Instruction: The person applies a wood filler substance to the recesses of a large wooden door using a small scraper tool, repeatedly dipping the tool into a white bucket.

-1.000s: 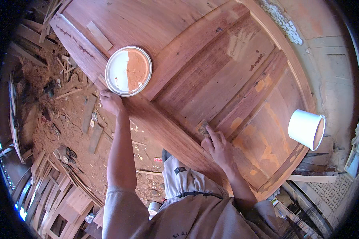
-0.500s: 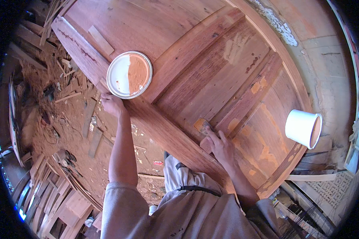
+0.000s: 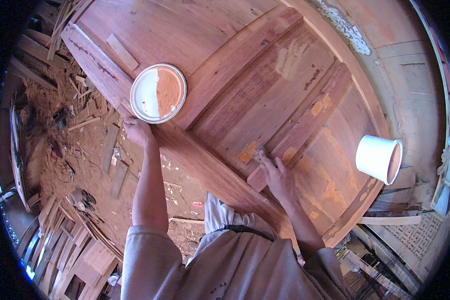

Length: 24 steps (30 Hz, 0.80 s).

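A large reddish-brown wooden panelled door [image 3: 225, 85] lies in front of me. Near its left edge rests a round white lid [image 3: 147, 92], its right half covered with orange-brown putty [image 3: 169, 92]. My left hand [image 3: 138, 132] is closed around the door's edge just below the lid; its fingertips are hidden. With my right hand [image 3: 279, 181] I hold a putty knife [image 3: 259, 151], index finger stretched along it. Its blade touches an orange putty patch [image 3: 247, 152] in a recessed panel, beside the raised stile [image 3: 305, 132]. The handle is mostly covered by my hand.
A white tub [image 3: 375, 156] lies tilted at the door's right edge. A small wood strip [image 3: 122, 52] is on the door above the lid. Offcuts and shavings litter the brown floor [image 3: 92, 155] at left, with stacked wood [image 3: 85, 270] at lower left.
My right hand and the putty knife have moved slightly up the panel, and more of the orange patch shows. My left hand and the lid stay in place on the door.
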Motion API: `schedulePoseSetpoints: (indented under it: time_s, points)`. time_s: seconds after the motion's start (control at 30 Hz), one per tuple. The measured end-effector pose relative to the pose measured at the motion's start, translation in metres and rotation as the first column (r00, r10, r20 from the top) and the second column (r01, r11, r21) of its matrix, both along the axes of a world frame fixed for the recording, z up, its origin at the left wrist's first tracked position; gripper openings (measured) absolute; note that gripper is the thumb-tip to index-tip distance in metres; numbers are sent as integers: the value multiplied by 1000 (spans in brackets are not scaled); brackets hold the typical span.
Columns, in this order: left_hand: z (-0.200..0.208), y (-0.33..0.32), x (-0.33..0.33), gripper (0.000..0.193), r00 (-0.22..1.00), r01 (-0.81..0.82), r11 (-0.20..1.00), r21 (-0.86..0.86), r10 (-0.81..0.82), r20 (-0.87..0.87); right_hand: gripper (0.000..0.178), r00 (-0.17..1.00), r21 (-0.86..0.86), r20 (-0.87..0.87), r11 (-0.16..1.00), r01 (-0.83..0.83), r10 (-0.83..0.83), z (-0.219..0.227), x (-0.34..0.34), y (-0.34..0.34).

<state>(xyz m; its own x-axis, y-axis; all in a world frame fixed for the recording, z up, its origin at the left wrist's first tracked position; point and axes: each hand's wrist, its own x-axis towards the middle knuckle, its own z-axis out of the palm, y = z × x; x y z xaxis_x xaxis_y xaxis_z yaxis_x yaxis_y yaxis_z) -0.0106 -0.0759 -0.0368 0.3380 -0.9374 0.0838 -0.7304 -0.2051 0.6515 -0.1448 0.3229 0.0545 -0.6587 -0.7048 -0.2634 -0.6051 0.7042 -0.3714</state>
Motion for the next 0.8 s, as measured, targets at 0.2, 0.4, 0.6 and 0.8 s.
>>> schedulePoseSetpoints:
  time_s: [0.2,0.4,0.6,0.8]
  points:
    - [-4,0,1,44,996,59,998,33,-60,59,39,998,-165,62,986,37,-27,2,-21,-7]
    - [2,3,-5,42,995,103,995,-5,-103,1,40,998,-183,-28,982,45,-51,-24,-24,7]
    - [4,2,-5,45,997,30,995,97,-36,61,42,998,-74,-45,996,43,-46,-4,-40,5]
    - [10,3,-11,54,997,49,994,100,-56,61,45,989,-133,-141,990,35,-54,-25,-38,4]
